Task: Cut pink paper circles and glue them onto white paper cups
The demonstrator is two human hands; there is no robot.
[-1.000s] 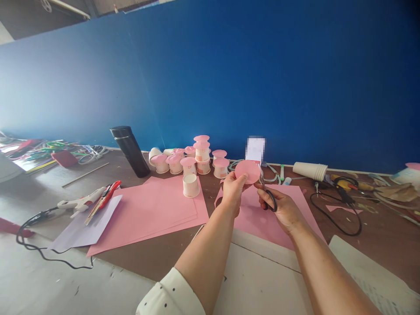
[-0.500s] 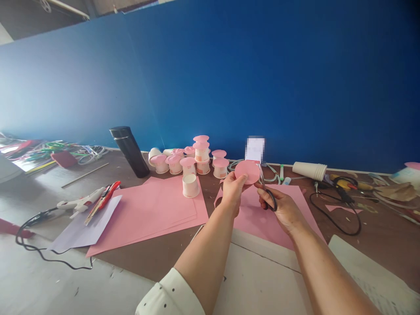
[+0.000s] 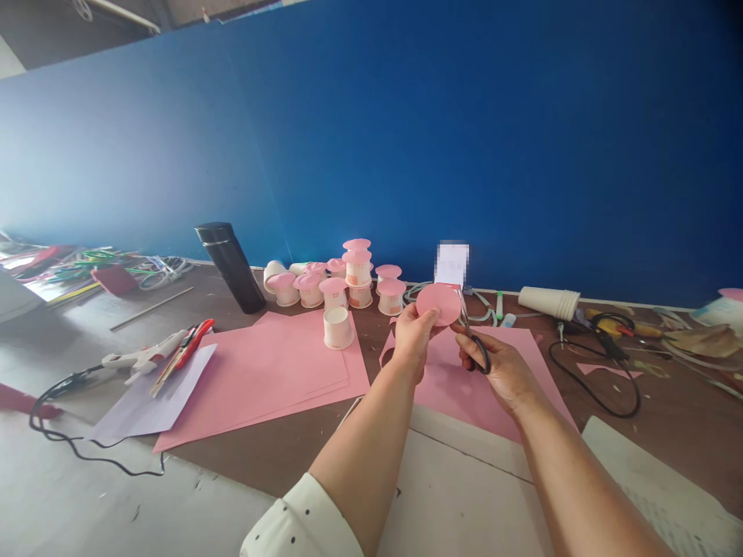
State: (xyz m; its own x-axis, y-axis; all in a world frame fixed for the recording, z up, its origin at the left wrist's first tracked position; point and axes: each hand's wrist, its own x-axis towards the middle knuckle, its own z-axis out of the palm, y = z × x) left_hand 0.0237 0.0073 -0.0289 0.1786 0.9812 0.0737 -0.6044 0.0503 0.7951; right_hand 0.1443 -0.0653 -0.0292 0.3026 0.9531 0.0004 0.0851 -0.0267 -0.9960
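Observation:
My left hand (image 3: 412, 338) pinches a round pink paper disc (image 3: 439, 304) at its lower left edge, thumb on top. In my right hand (image 3: 500, 370) is a pair of scissors (image 3: 480, 354) with dark handles; the blades point up along the disc's right edge. Whether the blades touch the paper I cannot tell. Beneath both hands lies a pink paper sheet (image 3: 499, 394). To the left, an upright white paper cup (image 3: 338, 331) stands on more pink sheets (image 3: 272, 363).
Along the blue wall stand several short cups with pink paper tops (image 3: 333, 294), some stacked. A black bottle (image 3: 232, 267), glue gun (image 3: 145, 354) and red utility knife (image 3: 189, 348) are at the left. Nested paper cups (image 3: 549, 302) and a black cable (image 3: 592, 410) lie at the right.
The view has shifted very slightly. Both hands, the disc and the scissors look almost the same as before.

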